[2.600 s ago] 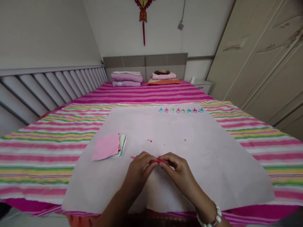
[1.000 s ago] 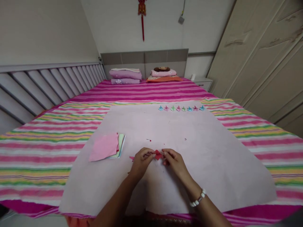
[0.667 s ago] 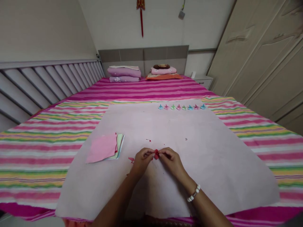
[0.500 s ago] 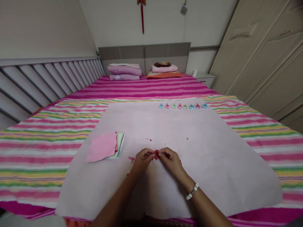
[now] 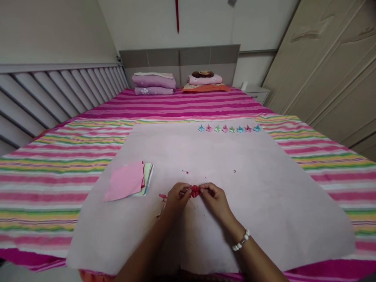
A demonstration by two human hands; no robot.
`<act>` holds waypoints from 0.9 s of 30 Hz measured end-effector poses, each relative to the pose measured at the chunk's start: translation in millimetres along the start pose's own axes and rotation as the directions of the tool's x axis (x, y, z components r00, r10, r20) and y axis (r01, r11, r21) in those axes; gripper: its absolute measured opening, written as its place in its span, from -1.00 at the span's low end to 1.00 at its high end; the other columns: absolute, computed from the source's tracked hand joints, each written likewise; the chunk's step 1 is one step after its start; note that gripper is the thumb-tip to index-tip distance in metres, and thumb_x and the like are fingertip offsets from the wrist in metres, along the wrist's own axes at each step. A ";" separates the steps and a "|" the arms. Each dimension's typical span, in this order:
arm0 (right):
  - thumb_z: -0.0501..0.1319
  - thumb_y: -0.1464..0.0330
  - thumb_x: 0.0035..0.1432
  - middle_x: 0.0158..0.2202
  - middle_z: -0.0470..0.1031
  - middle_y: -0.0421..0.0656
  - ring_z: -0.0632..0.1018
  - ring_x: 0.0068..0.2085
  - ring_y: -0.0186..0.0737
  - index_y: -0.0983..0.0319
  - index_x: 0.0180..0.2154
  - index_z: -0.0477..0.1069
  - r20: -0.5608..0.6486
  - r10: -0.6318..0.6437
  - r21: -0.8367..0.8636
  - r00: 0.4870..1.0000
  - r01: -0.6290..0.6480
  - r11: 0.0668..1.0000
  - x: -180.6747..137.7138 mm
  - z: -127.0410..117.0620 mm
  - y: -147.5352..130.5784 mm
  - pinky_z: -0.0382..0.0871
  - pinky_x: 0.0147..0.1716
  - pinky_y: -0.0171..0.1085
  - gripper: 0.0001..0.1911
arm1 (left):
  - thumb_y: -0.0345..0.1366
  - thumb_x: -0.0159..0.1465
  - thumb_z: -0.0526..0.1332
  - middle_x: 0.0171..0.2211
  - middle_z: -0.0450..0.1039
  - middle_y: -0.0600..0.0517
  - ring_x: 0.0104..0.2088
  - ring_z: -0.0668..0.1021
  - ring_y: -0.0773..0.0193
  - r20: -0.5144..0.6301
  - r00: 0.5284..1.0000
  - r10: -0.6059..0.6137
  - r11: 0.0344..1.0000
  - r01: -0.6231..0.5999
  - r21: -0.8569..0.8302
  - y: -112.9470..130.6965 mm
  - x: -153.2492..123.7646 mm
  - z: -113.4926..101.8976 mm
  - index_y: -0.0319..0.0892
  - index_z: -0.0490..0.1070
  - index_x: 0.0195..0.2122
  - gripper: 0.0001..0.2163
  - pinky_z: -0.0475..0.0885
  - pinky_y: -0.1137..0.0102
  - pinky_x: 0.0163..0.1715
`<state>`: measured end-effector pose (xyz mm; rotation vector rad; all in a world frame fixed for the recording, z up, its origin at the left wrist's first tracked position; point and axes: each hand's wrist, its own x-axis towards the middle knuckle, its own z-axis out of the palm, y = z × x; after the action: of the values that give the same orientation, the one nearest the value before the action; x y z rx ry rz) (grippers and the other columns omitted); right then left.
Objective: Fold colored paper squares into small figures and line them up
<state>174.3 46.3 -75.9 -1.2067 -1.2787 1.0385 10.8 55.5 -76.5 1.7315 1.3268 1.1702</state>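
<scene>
Both my hands meet over the pale pink sheet (image 5: 264, 203) spread on the bed. My left hand (image 5: 177, 197) and my right hand (image 5: 214, 197) pinch a small folded red paper piece (image 5: 194, 190) between their fingertips, just above the sheet. A white bead bracelet (image 5: 241, 241) sits on my right wrist. A small red scrap (image 5: 162, 196) lies just left of my left hand. To the left rests a stack of coloured paper squares (image 5: 127, 185) with a pink one on top.
A row of several small folded paper shapes (image 5: 229, 128) in blue, pink and green lines the sheet's far edge. Tiny red bits (image 5: 185, 171) dot the sheet. The striped bedspread (image 5: 58, 156) surrounds it, with folded bedding (image 5: 153, 84) at the headboard and a wardrobe (image 5: 331, 70) on the right.
The red paper went from a long thin strip held flat to a small compact folded piece between my fingertips. My hands have shifted slightly away from me, and the view has tilted down.
</scene>
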 end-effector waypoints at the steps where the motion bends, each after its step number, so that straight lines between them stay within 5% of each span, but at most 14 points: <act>1: 0.22 0.27 0.03 -0.45 0.55 -0.13 0.51 -0.43 -0.21 0.24 -0.38 0.48 -0.002 0.004 0.002 1.000 -0.004 1.000 -0.6 -0.1 -0.3 0.38 -0.41 -0.25 -0.82 | -0.38 0.15 0.17 -0.33 0.48 -0.01 -0.41 0.53 0.32 0.002 1.000 0.023 0.999 -0.023 0.022 0.4 -0.1 -0.2 -0.18 0.46 -0.30 -0.88 0.44 0.45 -0.46; 8: 0.21 0.26 0.04 -0.45 0.53 -0.13 0.51 -0.42 -0.20 0.23 -0.36 0.48 0.007 0.025 0.010 1.000 -0.025 1.000 -3.2 -1.8 -4.2 0.38 -0.40 -0.25 -0.82 | -0.54 0.07 0.12 -0.28 0.42 0.01 -0.32 0.49 0.30 0.054 0.990 0.131 0.980 -0.137 0.141 6.7 -0.9 -0.5 -0.13 0.47 -0.34 -0.78 0.41 0.45 -0.38; 18: 0.14 0.32 0.09 -0.40 0.50 -0.13 0.49 -0.36 -0.18 0.20 -0.34 0.47 0.037 -0.018 -0.011 0.999 0.018 1.000 -3.1 -2.7 -3.7 0.39 -0.34 -0.23 -0.85 | -0.60 0.05 0.07 -0.26 0.39 -0.01 -0.31 0.49 0.29 0.093 0.992 0.083 0.960 -0.105 0.261 16.9 1.5 3.9 -0.15 0.49 -0.35 -0.71 0.43 0.40 -0.29; 27: 0.06 0.48 0.08 -0.31 0.48 -0.11 0.50 -0.23 -0.17 0.19 -0.37 0.48 0.082 -0.174 -0.110 0.981 0.182 0.977 -2.1 -3.7 -7.0 0.38 -0.19 -0.19 -0.78 | -0.56 0.10 0.07 -0.24 0.38 -0.04 -0.29 0.48 0.26 0.117 0.989 0.088 0.938 -0.122 0.325 17.3 3.9 11.0 -0.18 0.51 -0.30 -0.73 0.42 0.37 -0.27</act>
<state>177.2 43.2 -69.0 -1.1267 -1.4932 0.8937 27.8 54.8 -64.5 2.0947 1.4478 0.9399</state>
